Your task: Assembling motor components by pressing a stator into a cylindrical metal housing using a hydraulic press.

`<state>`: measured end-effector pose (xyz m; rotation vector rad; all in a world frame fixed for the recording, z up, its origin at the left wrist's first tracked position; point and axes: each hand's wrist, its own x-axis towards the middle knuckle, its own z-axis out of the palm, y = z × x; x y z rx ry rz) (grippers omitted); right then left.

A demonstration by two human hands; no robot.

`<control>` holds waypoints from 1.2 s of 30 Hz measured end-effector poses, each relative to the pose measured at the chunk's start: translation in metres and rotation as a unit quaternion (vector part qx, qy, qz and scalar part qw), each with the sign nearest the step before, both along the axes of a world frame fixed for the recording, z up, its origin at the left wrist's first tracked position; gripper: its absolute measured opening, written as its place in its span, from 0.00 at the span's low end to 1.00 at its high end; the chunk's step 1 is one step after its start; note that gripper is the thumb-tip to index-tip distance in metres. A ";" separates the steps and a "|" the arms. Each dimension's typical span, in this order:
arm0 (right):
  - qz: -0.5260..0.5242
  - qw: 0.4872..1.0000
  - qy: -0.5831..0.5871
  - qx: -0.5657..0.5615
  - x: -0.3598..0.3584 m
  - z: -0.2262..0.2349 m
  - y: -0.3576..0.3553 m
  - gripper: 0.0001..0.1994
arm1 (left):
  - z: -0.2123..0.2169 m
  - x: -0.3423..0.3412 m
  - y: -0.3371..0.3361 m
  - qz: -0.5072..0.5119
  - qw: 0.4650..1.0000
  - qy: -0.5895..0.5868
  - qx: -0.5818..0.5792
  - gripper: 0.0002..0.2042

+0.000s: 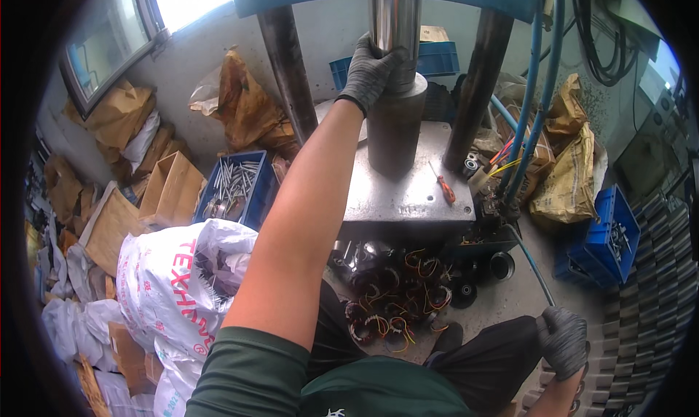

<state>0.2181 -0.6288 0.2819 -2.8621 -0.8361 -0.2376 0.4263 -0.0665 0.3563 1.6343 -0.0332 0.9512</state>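
My left hand (373, 69), in a grey glove, reaches up to the press and curls round the lower end of its shiny steel ram (397, 24). Some of its fingers are hidden behind the metal. Directly under the ram stands a thick dark steel cylinder (394, 137) on the press's metal bed (364, 199). At the lower right, my gloved right hand (564, 340) is closed on the end of a long thin lever (534, 268) that runs up to the press's right side. A screwdriver with a red handle (446, 191) lies on the bed, right of the cylinder.
Dark posts (287, 68) flank the ram, and blue hoses (542, 89) hang at right. Wound motor stators (397, 300) with coloured wires lie below the bed. A blue crate of metal shafts (255, 171), a white sack (156, 271) and stacked metal parts (641, 308) surround me.
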 end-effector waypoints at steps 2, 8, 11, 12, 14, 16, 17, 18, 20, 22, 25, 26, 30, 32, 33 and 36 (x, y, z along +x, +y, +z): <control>0.001 1.000 0.003 -0.004 0.000 0.001 0.001 0.08 | -0.002 0.004 0.001 -0.032 0.998 -0.051 -0.022 0.36; 0.001 1.000 0.007 -0.009 0.002 0.002 0.001 0.08 | -0.002 0.004 0.002 -0.022 0.999 -0.045 -0.004 0.36; 0.001 1.000 0.006 -0.010 0.002 0.002 0.000 0.08 | 0.000 0.002 0.000 -0.026 0.999 -0.035 -0.001 0.37; 0.002 1.000 0.009 -0.012 0.003 0.001 0.000 0.08 | 0.001 0.001 -0.002 -0.026 0.999 -0.035 -0.001 0.37; 0.002 1.000 0.011 -0.016 0.003 0.001 -0.001 0.08 | 0.001 -0.001 -0.005 -0.030 0.999 -0.032 0.007 0.41; 0.000 1.000 0.014 -0.016 0.004 0.002 0.000 0.08 | -0.001 0.002 -0.002 -0.050 0.997 -0.053 -0.004 0.43; 0.001 1.000 0.014 -0.016 0.004 0.003 0.001 0.08 | -0.001 0.004 0.000 -0.072 0.995 -0.074 -0.015 0.44; 0.003 1.000 0.016 -0.014 0.004 0.003 0.001 0.08 | -0.001 0.006 0.003 -0.071 0.995 -0.074 -0.015 0.44; 0.005 1.000 0.019 -0.013 0.004 0.007 0.004 0.07 | -0.001 0.008 0.007 -0.041 0.999 -0.035 -0.003 0.48; 0.015 0.999 0.033 -0.021 0.004 0.012 0.005 0.06 | 0.001 0.006 0.003 -0.032 0.999 -0.020 -0.002 0.48; 0.046 0.998 0.050 0.000 0.006 0.014 0.003 0.08 | 0.007 -0.002 -0.004 -0.001 0.999 0.031 0.009 0.47; 0.044 0.998 0.049 -0.001 0.007 0.016 0.001 0.08 | 0.009 -0.006 -0.008 0.020 0.997 0.068 0.018 0.46; 0.042 0.995 0.084 -0.019 0.012 0.031 0.004 0.13 | 0.011 -0.010 -0.006 0.051 0.993 0.103 0.033 0.43; 0.041 0.997 0.071 -0.003 0.016 0.035 0.007 0.14 | 0.006 -0.007 0.000 0.044 0.996 0.066 0.040 0.41; 0.043 0.997 0.055 0.023 0.018 0.035 0.007 0.14 | 0.004 -0.006 -0.002 0.042 0.996 0.066 0.039 0.41; 0.057 0.996 0.072 -0.002 0.017 0.035 0.001 0.15 | 0.001 -0.003 -0.003 -0.001 1.000 0.016 -0.006 0.40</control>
